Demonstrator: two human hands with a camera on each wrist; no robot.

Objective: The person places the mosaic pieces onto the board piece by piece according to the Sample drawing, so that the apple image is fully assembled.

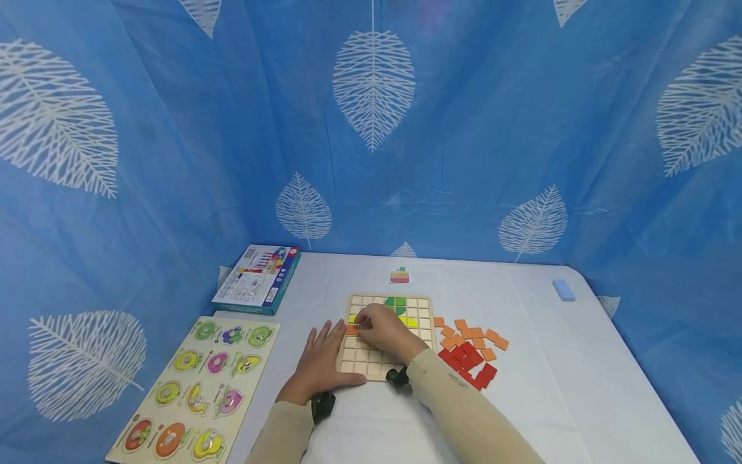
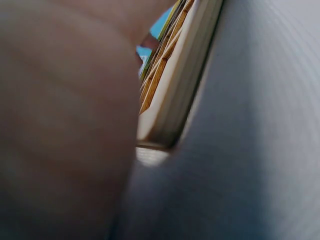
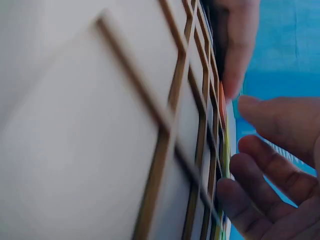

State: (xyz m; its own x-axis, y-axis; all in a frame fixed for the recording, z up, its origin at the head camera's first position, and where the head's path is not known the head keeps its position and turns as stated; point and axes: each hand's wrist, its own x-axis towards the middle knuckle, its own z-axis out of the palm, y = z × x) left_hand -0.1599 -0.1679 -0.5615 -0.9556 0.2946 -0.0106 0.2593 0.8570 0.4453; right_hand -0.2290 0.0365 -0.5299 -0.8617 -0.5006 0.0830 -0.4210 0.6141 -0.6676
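A light wooden grid board (image 1: 362,368) lies on the table, with green pieces (image 1: 397,303), yellow pieces (image 1: 412,322) and an orange tile (image 1: 351,329) in its cells. My left hand (image 1: 319,361) is spread along the board's left side, its thumb by the near edge. Over the board's left half reaches my right hand (image 1: 385,330), close to the orange tile. In the right wrist view the right hand (image 3: 280,175) has loosely bent fingers, thumb apart from them, nothing visible between. The left wrist view shows the board's corner (image 2: 170,107) beside the blurred left hand (image 2: 65,115).
Right of the board lie loose orange tiles (image 1: 478,333) and red tiles (image 1: 471,356). Behind it is a small picture card (image 1: 400,276). A fruit puzzle board (image 1: 197,380) and a box (image 1: 257,277) lie left; a blue block (image 1: 563,290) sits far right.
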